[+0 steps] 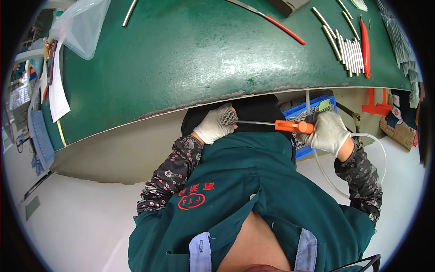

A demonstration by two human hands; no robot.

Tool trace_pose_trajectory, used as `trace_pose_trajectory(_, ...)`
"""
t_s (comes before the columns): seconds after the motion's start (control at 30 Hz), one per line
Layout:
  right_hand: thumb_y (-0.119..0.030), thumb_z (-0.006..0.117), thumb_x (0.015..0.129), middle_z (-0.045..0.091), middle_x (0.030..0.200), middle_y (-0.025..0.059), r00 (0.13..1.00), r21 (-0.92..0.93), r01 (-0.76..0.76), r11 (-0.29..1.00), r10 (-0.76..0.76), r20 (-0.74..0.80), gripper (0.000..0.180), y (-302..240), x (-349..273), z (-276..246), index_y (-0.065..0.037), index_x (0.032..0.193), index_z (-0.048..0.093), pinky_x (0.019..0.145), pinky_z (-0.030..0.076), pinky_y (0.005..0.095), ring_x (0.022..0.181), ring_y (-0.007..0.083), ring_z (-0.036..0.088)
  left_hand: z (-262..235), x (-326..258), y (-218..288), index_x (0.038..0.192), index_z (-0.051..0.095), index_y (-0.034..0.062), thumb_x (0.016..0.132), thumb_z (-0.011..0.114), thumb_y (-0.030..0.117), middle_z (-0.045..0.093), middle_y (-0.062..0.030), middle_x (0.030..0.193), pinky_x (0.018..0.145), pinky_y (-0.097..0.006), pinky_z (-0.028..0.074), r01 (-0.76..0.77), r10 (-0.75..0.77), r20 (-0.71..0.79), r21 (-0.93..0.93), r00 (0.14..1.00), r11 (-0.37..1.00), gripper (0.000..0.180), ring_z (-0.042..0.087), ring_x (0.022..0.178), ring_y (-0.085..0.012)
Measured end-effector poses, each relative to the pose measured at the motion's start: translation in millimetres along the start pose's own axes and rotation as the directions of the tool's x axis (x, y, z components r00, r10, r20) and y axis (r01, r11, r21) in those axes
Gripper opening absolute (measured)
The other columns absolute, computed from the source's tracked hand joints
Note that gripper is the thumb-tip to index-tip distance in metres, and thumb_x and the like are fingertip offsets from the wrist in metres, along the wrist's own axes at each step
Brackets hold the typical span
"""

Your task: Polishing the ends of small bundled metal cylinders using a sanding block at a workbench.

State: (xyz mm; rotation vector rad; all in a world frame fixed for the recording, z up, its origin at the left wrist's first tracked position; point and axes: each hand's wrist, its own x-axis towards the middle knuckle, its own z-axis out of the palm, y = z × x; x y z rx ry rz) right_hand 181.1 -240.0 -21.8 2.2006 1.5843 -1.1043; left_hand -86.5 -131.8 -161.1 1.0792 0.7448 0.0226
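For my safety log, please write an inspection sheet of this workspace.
Surface: green bench mat, front edge worn.
Job's things: orange-handled tool with thin metal shaft; shaft tip reaches the left palm.
Clutter: row of short pale rods, red-handled pliers, clear plastic bag, blue parts bin.
Grippers: left hand and right hand gloved; right grip on the handle.
Cables: clear tube by the right wrist.
Surroundings: pale floor.

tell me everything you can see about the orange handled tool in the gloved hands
The tool has a short bright orange handle, plastic by the look, and a thin straight metal rod running from it toward the person's left. It lies roughly level, just below the green table edge, in front of the person's chest. The right hand, in a pale knit glove, grips the handle; the gloved left hand closes around the rod's far end, hiding the tip.
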Motion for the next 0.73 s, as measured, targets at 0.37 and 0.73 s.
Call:
trace_pose_trajectory(0.37,-0.044,0.063,0.066,0.057,0.058,0.0161,1.0,0.043,-0.003,0.999,0.004,-0.01,0.037,-2,-1,3,-0.007,0.068,0.064,0.055,0.047,0.0404,0.058,0.0335,0.058,1,0,2,0.104,0.048,-0.0014,0.07,0.059,-0.015,0.053,-0.0012,0.085,0.075,-0.025,0.05,0.046,-0.045,0.006,-0.156,0.999,0.987,0.039,0.052,0.08,-0.0086)
trace_pose_trajectory(0.73,-0.043,0.063,0.066,0.059,0.06,0.015,0.999,0.057,-0.045,0.997,0.045,0.009,0.036,-3,2,1,-0.008,0.073,0.067,0.058,0.047,0.0394,0.061,0.0321,0.059,1,2,1,0.101,0.048,0.0034,0.069,0.061,-0.014,0.051,-0.0002,0.081,0.074,-0.026,0.05,0.03,-0.03,-0.001,-0.044,1.0,0.999,0.039,0.053,0.076,-0.0084)
